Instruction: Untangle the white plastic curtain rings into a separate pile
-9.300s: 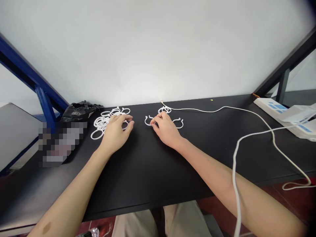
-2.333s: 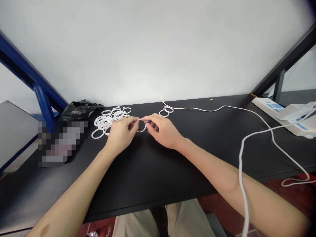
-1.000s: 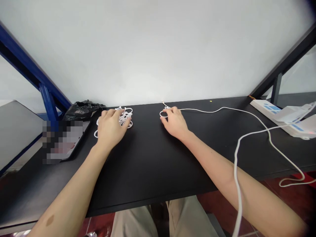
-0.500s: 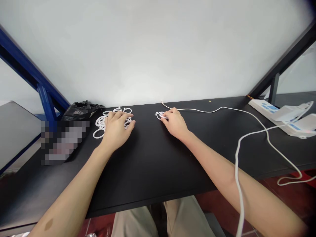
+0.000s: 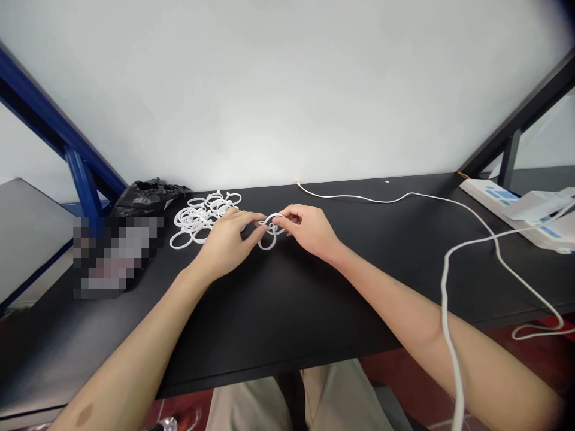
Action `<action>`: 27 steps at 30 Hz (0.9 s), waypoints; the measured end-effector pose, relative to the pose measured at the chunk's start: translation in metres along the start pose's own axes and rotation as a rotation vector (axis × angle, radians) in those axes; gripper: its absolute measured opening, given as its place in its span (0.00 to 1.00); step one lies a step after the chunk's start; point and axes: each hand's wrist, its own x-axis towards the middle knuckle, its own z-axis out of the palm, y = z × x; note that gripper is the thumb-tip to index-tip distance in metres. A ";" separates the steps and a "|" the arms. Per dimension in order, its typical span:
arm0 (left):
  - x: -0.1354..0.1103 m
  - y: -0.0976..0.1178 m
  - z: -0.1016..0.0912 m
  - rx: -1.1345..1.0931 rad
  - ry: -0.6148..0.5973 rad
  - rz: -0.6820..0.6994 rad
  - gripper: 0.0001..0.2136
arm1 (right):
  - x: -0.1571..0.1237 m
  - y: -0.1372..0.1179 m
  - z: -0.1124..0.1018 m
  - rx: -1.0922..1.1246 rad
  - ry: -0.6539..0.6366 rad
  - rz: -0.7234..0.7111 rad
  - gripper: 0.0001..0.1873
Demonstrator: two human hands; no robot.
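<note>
Between my two hands are a few white plastic rings, which look like curtain rings with small eyelets. My left hand pinches one edge of them between thumb and fingertips. On the opposite side, my right hand grips them with thumb and forefinger. One ring hangs below the fingers, close above the table or touching it. How the held rings are joined is too small to tell. Left of my left hand lies a loose pile of similar white rings, partly covered by that hand.
A black plastic bag lies at the back left of the black table. A white cable runs along the back and loops on the right, passing over my right forearm. White boxes with blue print lie at the far right.
My left hand has left the pile and moved right. My right hand has shifted slightly left and raised its rings; both hands now meet on them at the middle.
</note>
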 end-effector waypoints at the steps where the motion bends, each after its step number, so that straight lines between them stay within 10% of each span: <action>1: 0.000 0.000 0.000 -0.010 -0.010 -0.012 0.14 | 0.000 0.001 0.001 0.022 -0.018 0.008 0.13; 14: -0.003 0.004 0.004 -0.117 -0.229 -0.005 0.31 | -0.004 -0.007 0.002 -0.091 0.078 -0.033 0.14; 27: -0.002 0.007 0.009 -0.040 -0.248 0.043 0.14 | -0.005 -0.011 0.001 -0.084 0.056 -0.077 0.12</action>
